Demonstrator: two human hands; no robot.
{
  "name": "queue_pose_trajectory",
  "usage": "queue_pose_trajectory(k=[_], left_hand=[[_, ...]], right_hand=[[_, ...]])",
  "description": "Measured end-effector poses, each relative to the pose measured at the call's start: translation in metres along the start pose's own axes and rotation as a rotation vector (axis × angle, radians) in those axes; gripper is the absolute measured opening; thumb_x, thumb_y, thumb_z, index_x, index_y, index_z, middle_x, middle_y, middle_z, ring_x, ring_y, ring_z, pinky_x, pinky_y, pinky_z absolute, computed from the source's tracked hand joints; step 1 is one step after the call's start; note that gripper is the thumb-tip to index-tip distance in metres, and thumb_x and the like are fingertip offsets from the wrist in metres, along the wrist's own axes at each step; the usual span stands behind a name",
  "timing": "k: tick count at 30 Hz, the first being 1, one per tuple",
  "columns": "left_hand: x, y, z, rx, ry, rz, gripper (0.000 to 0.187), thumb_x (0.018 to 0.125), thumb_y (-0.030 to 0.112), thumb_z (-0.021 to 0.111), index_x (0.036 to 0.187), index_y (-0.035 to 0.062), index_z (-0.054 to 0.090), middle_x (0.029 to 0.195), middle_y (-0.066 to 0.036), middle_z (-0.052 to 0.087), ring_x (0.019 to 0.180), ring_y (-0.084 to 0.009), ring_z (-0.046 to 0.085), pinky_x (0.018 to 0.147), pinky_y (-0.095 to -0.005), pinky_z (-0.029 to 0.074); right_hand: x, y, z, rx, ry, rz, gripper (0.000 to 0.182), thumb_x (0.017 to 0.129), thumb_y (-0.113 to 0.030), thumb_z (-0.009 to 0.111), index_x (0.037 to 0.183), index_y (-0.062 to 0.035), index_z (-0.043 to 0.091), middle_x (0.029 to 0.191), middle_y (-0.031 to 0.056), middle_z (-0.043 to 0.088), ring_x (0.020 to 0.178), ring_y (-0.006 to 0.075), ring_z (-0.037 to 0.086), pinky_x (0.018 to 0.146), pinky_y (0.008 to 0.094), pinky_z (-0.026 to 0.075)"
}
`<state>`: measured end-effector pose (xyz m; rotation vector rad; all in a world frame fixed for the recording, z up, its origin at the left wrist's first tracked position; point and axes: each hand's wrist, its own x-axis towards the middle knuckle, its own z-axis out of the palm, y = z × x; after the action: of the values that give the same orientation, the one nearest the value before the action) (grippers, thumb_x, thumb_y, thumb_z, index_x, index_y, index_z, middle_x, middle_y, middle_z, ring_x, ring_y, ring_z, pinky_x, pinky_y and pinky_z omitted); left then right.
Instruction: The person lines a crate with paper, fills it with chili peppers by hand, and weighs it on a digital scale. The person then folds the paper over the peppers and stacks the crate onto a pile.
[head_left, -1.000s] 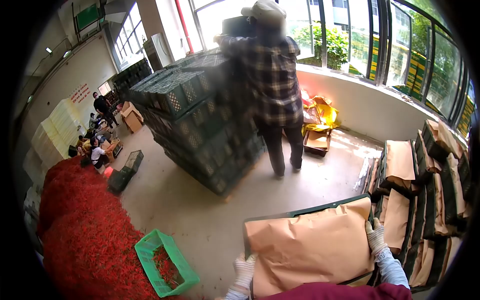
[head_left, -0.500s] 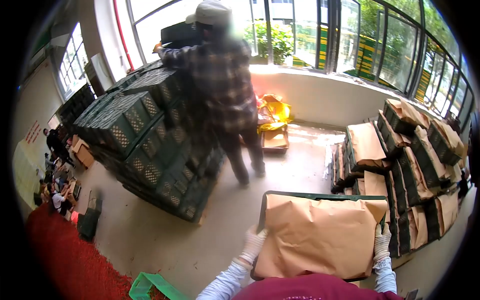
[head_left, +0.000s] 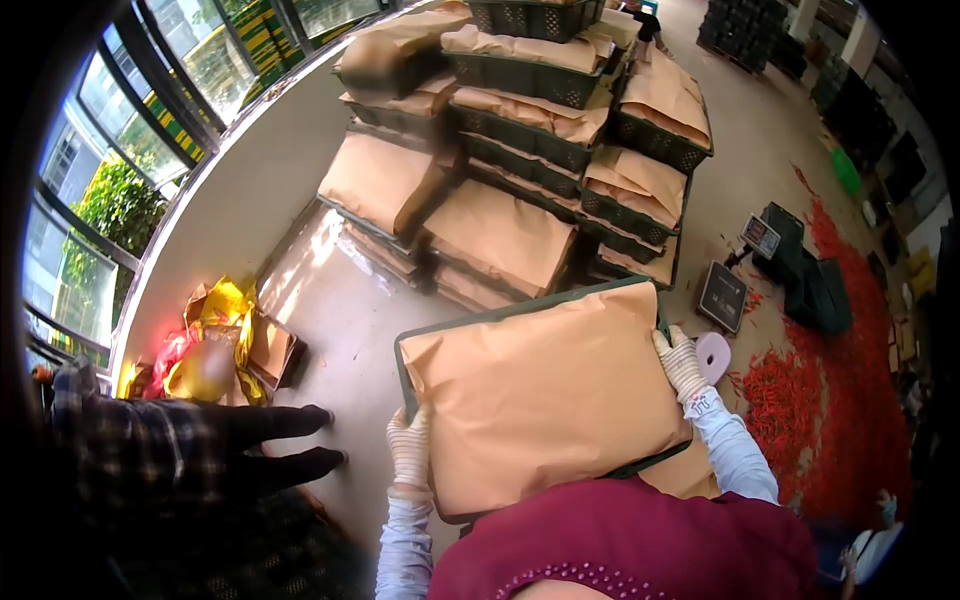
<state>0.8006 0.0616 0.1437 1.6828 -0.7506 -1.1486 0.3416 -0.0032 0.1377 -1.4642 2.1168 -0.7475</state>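
A dark green plastic crate (head_left: 402,372), topped with brown paper (head_left: 545,385), is held level in front of my body. My left hand (head_left: 409,447), in a white knit glove, grips its left end with the thumb on top. At the right end, my gloved right hand (head_left: 681,366) is closed round the rim. The paper hides whatever the crate contains. Just beyond its far edge stands a stack of similar paper-covered crates (head_left: 525,75); a gap of floor shows on the left between them.
A person in a plaid shirt (head_left: 150,440) stands at left. Yellow and red bags (head_left: 215,340) lie by the wall. To the right are a platform scale (head_left: 722,297), a pink-white roll (head_left: 712,357) and red chili peppers (head_left: 850,400) spread over the floor.
My view has swung right, bringing the crate stack from the right side to straight ahead. The crate has turned with me, still in both hands. The plaid-shirted person is now at far left.
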Motion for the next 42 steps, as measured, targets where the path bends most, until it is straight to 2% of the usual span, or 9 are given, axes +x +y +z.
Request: queue_pose_trajectory(k=[5,12,17,18,19,25,27,33,42], left_hand=[[0.088,0.007,0.053,0.152,-0.13,-0.06,0.035,0.085,0.028,0.068,0.099,-0.0043,0.065,0.078,-0.001,0.062,0.068,-0.0088,0.048,0.061,-0.0265,0.044],[0.232,0.005,0.102,0.207,-0.407,-0.089,0.034,0.086,0.025,0.069,0.101,-0.0051,0.065,0.083,-0.003,0.065,0.069,-0.0084,0.053,0.062,-0.0257,0.047],[0.368,0.048,0.132,0.514,-0.43,0.123,0.034,0.087,0.03,0.067,0.094,-0.0032,0.066,0.073,0.002,0.057,0.066,-0.0084,0.045,0.06,-0.028,0.043],[0.396,0.063,0.135,0.658,-0.447,0.131,0.044,0.084,0.037,0.066,0.104,-0.003,0.066,0.088,-0.02,0.069,0.08,-0.0308,0.065,0.075,-0.0377,0.049],[0.42,0.081,0.142,0.626,-0.47,0.095,0.045,0.084,0.039,0.065,0.103,-0.0024,0.066,0.09,-0.021,0.069,0.083,-0.0339,0.066,0.076,-0.0399,0.049],[0.584,0.092,0.181,0.805,-0.423,0.21,0.063,0.087,0.048,0.061,0.119,-0.0061,0.058,0.114,-0.027,0.062,0.108,-0.0391,0.059,0.09,-0.0418,0.045],[0.636,0.061,0.192,0.858,-0.371,0.309,0.061,0.088,0.048,0.059,0.117,-0.0053,0.059,0.114,-0.026,0.063,0.108,-0.0397,0.058,0.09,-0.0421,0.045],[0.701,-0.018,0.211,1.105,-0.448,0.237,0.053,0.093,0.045,0.05,0.124,0.0015,0.053,0.114,-0.03,0.059,0.109,-0.0458,0.054,0.09,-0.0452,0.044],[0.697,-0.006,0.216,0.879,-0.499,0.392,0.054,0.098,0.042,0.046,0.131,-0.0008,0.05,0.127,-0.025,0.056,0.113,-0.0368,0.054,0.097,-0.0367,0.041]], right_hand=[[0.018,0.012,0.005,0.058,0.099,0.08,0.037,0.091,-0.035,0.059,0.091,0.0012,0.061,0.079,0.0246,0.062,0.072,0.0388,0.056,0.068,0.0435,0.045],[0.052,0.045,0.045,-0.013,0.09,0.319,0.033,0.093,-0.03,0.057,0.095,0.0024,0.064,0.079,0.0121,0.065,0.069,0.0208,0.052,0.068,0.0379,0.046],[0.116,-0.022,0.099,0.028,0.165,0.414,0.034,0.094,-0.03,0.055,0.097,0.0029,0.063,0.082,0.0156,0.065,0.071,0.0244,0.054,0.071,0.0392,0.046],[0.133,-0.036,0.113,0.042,0.189,0.418,0.035,0.094,-0.03,0.055,0.098,0.0033,0.062,0.083,0.0174,0.065,0.072,0.0269,0.054,0.071,0.0397,0.046],[0.146,-0.049,0.13,0.062,0.215,0.435,0.036,0.094,-0.031,0.055,0.1,0.0037,0.061,0.084,0.0191,0.064,0.073,0.0293,0.054,0.072,0.0402,0.045],[0.251,-0.053,0.238,0.154,0.318,0.465,0.042,0.089,-0.041,0.059,0.094,0.0006,0.058,0.084,0.0241,0.064,0.078,0.0428,0.058,0.07,0.0459,0.046],[0.28,-0.069,0.258,0.172,0.29,0.553,0.04,0.09,-0.039,0.058,0.099,0.0003,0.06,0.09,0.0238,0.065,0.086,0.0381,0.061,0.076,0.0431,0.047],[0.315,-0.004,0.349,-0.01,0.057,0.696,0.058,0.091,-0.048,0.051,0.12,0.0017,0.051,0.114,0.0326,0.056,0.109,0.0456,0.053,0.094,0.0465,0.043],[0.323,-0.021,0.344,0.019,0.205,0.588,0.054,0.093,-0.045,0.05,0.113,0.0048,0.051,0.1,0.0316,0.06,0.095,0.0474,0.057,0.084,0.0504,0.046]])
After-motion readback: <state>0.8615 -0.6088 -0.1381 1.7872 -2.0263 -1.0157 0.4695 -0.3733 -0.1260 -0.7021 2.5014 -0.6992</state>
